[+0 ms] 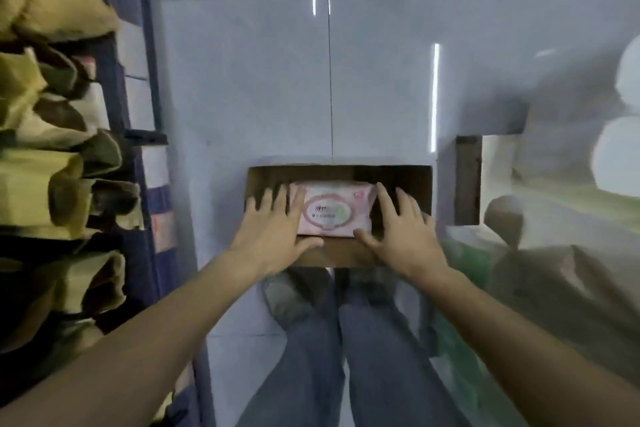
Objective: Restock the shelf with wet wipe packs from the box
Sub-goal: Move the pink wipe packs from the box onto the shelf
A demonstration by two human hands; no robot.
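Observation:
An open cardboard box [412, 180] stands on the grey tiled floor in front of my feet. Inside it lies a pink wet wipe pack [334, 210] with an oval label, face up. My left hand [273, 232] reaches into the box at the pack's left end, fingers spread and touching its edge. At the pack's right end my right hand [398, 229] is also spread, with the thumb under the near corner. Neither hand has closed around the pack. The shelf [145, 149] with dark blue uprights runs along the left.
The shelf on the left holds several yellowish soft packs [41, 184]. On the right stand another cardboard box [467, 180], white rolls [616, 156] and greenish wrapped goods [460, 263]. My legs in blue jeans [332, 350] fill the bottom centre.

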